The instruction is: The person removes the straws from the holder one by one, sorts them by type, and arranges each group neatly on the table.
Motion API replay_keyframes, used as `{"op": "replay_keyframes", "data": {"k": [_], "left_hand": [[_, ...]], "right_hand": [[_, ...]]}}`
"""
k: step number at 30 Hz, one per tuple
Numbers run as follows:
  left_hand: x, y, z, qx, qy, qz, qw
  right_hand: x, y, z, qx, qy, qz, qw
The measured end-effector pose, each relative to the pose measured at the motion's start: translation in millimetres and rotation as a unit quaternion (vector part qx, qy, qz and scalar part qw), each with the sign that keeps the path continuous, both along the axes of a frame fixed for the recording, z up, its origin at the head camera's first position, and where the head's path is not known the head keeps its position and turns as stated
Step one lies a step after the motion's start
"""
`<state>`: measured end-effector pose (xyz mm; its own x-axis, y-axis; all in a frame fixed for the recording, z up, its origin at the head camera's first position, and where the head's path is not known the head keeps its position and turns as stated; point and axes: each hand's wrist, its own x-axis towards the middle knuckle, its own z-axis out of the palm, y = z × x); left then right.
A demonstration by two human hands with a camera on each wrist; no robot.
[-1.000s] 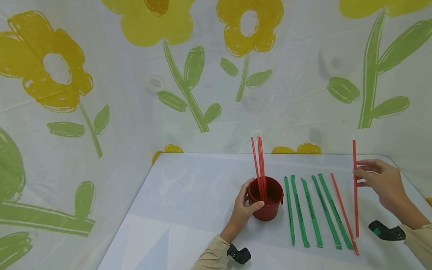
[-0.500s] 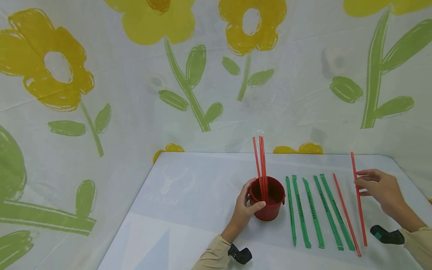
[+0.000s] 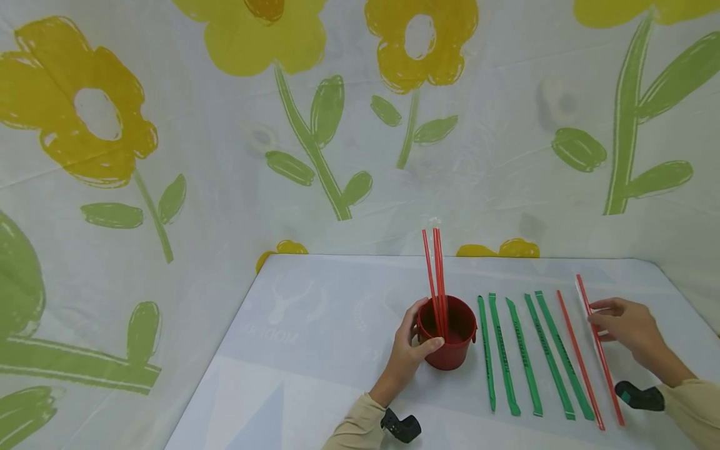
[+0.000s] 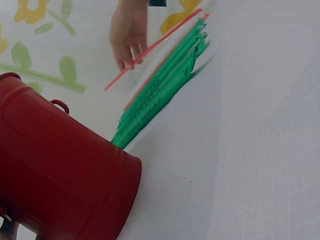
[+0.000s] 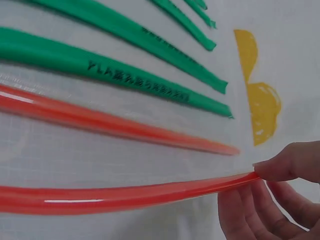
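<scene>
My left hand (image 3: 406, 340) grips a small red bucket (image 3: 448, 357), thumb over its rim. Several red straws (image 3: 440, 269) stand in the bucket, leaning on its left side; clear wrapping shows at their tops. My right hand (image 3: 630, 325) pinches another red straw (image 3: 609, 373) between thumb and fingers, seen closely in the right wrist view as a straw (image 5: 150, 196) at a slant. Just left of it lies one more red straw (image 3: 580, 357). Whether the held straw's lower end touches the table I cannot tell. The left wrist view shows the bucket's wall (image 4: 60, 160) and the right hand (image 4: 129, 35).
Several green paper-wrapped straws (image 3: 523, 353) with dark print lie side by side between the bucket and the red straws. The pale table (image 3: 270, 387) reaches back to a flower-patterned cloth (image 3: 214, 125). Black wrist devices (image 3: 400, 426) sit near both sleeves.
My right hand has come down with the red straw, which has gone from upright to slanted alongside the lying red straw. My left hand keeps its hold on the bucket.
</scene>
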<state>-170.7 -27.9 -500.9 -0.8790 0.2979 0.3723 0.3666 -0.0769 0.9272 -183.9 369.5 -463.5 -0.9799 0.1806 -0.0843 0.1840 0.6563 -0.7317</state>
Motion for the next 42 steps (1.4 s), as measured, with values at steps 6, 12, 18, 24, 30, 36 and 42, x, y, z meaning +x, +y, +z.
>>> {"op": "replay_keyframes", "data": {"k": [6, 12, 18, 24, 30, 36, 42], "left_hand": [[0.6, 0.2, 1.8, -0.001, -0.004, -0.001, 1.0000], [0.3, 0.0, 2.3, -0.006, -0.003, 0.000, 1.0000], [2.1, -0.7, 7.5, -0.008, -0.003, -0.003, 1.0000], [7.4, -2.5, 19.7, -0.009, -0.011, -0.010, 0.9998], [15.6, -6.3, 38.5, -0.006, -0.015, -0.024, 0.9996], [17.2, -6.5, 41.9, -0.012, -0.017, -0.022, 0.9995], [16.8, -7.2, 40.6, -0.015, -0.019, -0.028, 0.9993]], "right_hand": [[-2.1, 1.9, -12.5, 0.019, -0.013, -0.015, 0.9996], [-6.3, 6.2, -24.2, 0.056, -0.014, -0.014, 0.9982], [-4.7, 7.0, -31.1, 0.072, 0.004, -0.005, 0.9974], [-4.2, 7.1, -29.3, 0.081, 0.002, -0.019, 0.9965], [-2.1, 3.2, -19.5, 0.091, 0.011, -0.024, 0.9955], [0.7, 0.2, -10.8, 0.087, 0.025, -0.013, 0.9958], [1.1, -5.7, -0.7, 0.076, 0.041, -0.003, 0.9962]]}}
